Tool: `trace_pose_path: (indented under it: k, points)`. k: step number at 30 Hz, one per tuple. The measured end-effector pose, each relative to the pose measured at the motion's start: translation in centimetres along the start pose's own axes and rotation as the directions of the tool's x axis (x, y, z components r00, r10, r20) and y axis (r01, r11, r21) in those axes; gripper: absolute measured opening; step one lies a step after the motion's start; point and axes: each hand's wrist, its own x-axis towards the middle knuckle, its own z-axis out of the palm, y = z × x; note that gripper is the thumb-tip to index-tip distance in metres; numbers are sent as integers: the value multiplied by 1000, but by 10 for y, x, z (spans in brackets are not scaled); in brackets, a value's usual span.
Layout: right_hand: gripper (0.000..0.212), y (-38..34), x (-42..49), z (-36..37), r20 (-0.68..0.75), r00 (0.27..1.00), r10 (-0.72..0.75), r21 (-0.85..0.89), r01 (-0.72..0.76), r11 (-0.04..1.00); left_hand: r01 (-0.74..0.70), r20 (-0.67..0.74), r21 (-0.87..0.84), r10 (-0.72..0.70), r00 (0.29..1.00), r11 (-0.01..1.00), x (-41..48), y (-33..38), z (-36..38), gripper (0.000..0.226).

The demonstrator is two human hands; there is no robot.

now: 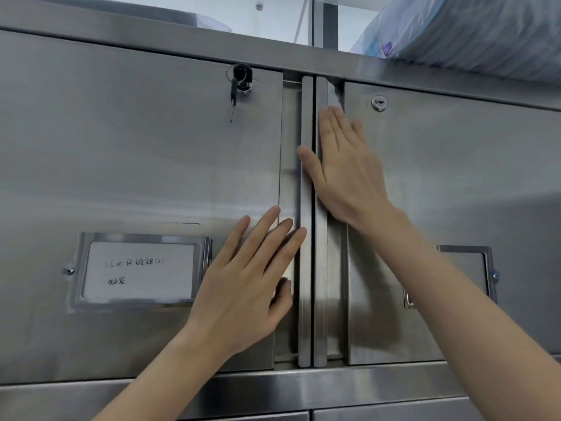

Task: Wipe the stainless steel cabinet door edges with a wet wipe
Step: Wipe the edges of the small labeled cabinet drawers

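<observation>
Wet wipe [334, 93] is located at the top of the recessed inner edge of the right cabinet door [455, 183], just below the top rail [182, 45] of the cabinet; only a small white patch is visible, touching the fingertips of the right hand [346, 168] and projecting above them; how much of it is covered by the fingers cannot be told. The right hand is laid flat against that recessed edge; its fingers are held straight and close together, pointing upward; its thumb is extended leftward across the central gap onto the vertical pull strip [306, 299] of the left cabinet door [136, 165]. The left hand [246, 284] is placed flat on the left cabinet door, lower down; its fingers are straight and slightly spread, with the fingertips reaching the recessed edge beside the pull strip; nothing is gripped by it. A key [239, 83] is seated in the lock near the top of the left cabinet door; a round lock [379, 103] is fitted near the top of the right cabinet door. A label holder [138, 270] containing a handwritten white card is mounted just left of the left hand; a second label holder [467, 268] on the right cabinet door is partly hidden by the right forearm. A plastic-wrapped bundle [473, 34] is stored on the cabinet top at the upper right.
</observation>
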Motion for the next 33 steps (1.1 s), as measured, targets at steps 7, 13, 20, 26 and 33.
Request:
trace_pose_path:
  k: [7,13,20,26,33]
  points:
    - [62,11,18,-7,25,1000,-3,6,3,1000,-8,-34,-10,8,999,1000,-15,-1,3,58]
    - [68,-24,-90,3,91,996,6,103,-16,995,57,-43,13,-56,998,998,-24,3,2,63]
    - [65,-27,-116,-4,92,996,2,22,-4,1000,126,-6,-23,-126,992,992,-47,24,1,65]
    - [62,-52,-204,5,184,983,7,61,-19,998,134,26,-60,-132,991,989,-47,22,-6,64]
    - [57,-45,-213,0,129,991,-43,73,34,997,131,64,-49,-128,990,990,-47,21,-11,65]
